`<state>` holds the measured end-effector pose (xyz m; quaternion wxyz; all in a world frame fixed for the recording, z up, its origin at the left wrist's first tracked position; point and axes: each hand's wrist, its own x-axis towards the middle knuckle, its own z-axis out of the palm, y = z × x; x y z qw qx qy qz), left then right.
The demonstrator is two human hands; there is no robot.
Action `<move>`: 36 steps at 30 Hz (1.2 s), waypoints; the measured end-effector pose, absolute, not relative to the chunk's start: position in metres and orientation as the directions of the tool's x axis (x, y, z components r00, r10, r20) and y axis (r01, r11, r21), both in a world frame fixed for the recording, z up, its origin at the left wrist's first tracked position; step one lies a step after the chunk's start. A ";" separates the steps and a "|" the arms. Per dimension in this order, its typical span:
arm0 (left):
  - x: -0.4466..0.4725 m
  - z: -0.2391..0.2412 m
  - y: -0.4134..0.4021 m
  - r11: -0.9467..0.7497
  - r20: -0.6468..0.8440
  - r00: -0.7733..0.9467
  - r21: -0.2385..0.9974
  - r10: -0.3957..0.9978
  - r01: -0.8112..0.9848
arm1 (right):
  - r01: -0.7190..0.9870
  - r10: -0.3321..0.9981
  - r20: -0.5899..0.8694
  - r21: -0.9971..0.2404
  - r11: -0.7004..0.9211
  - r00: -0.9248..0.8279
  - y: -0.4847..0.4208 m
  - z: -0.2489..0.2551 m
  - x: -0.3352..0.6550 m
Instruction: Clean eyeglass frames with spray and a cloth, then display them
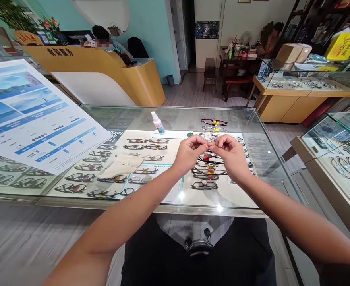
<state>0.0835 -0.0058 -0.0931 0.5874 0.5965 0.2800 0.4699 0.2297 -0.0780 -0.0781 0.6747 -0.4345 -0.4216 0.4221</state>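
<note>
My left hand (191, 151) and my right hand (229, 153) are raised over the glass display case (151, 208), fingertips pinched and meeting. Anything between the fingers is too small or hidden to make out. Below them, rows of eyeglasses (204, 186) show through the glass, partly covered by my hands. A small white spray bottle (158, 124) stands on the case beyond my left hand. To the left lies a crumpled beige cloth (121, 165).
A printed sheet (43, 119) rises over the case's left part. Further glass cases with eyeglasses (347, 167) stand at the right. A wooden counter (139, 81) with a person behind it is at the back left; another person sits by a table at the back right.
</note>
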 end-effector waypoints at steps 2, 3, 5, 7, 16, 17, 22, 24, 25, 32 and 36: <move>0.083 -0.093 -0.006 -0.144 0.226 0.408 0.965 0.885 -0.221 | -0.222 0.943 0.186 -0.942 0.250 0.275 -0.077 -0.078 0.230; 0.083 -0.092 -0.006 -0.142 0.224 0.412 0.965 0.883 -0.222 | -0.228 0.946 0.181 -0.942 0.245 0.268 -0.077 -0.079 0.230; 0.082 -0.091 -0.005 -0.138 0.221 0.422 0.966 0.879 -0.217 | -0.236 0.952 0.175 -0.943 0.236 0.253 -0.076 -0.079 0.231; 0.082 -0.091 -0.005 -0.137 0.218 0.431 0.968 0.876 -0.210 | -0.250 0.956 0.161 -0.942 0.223 0.244 -0.076 -0.080 0.231; 0.074 -0.078 -0.013 -0.372 0.286 0.608 0.928 0.741 0.017 | -0.549 0.999 -0.038 -0.835 -0.011 0.037 -0.071 -0.066 0.246; 0.071 -0.076 -0.015 -0.461 0.297 0.650 0.883 0.699 0.092 | -0.574 0.999 -0.039 -0.818 -0.019 0.023 -0.071 -0.064 0.248; 0.064 -0.070 -0.019 -0.798 0.286 0.836 0.544 0.469 0.262 | -0.617 0.999 -0.035 -0.787 -0.029 -0.003 -0.072 -0.057 0.250; 0.064 -0.071 -0.020 -0.844 0.250 0.875 0.466 0.415 0.267 | -0.618 0.999 -0.034 -0.785 -0.036 -0.014 -0.072 -0.056 0.250; 0.064 -0.072 -0.020 -0.856 0.229 0.887 0.438 0.401 0.274 | -0.622 0.999 -0.034 -0.782 -0.038 -0.019 -0.072 -0.056 0.250; 0.063 -0.076 -0.017 -0.875 0.190 0.894 0.365 0.405 0.319 | -0.654 0.999 -0.023 -0.755 -0.049 -0.047 -0.071 -0.058 0.255; 0.062 -0.076 -0.016 -0.871 0.190 0.889 0.364 0.416 0.330 | -0.639 0.997 -0.011 -0.767 -0.057 -0.075 -0.071 -0.057 0.256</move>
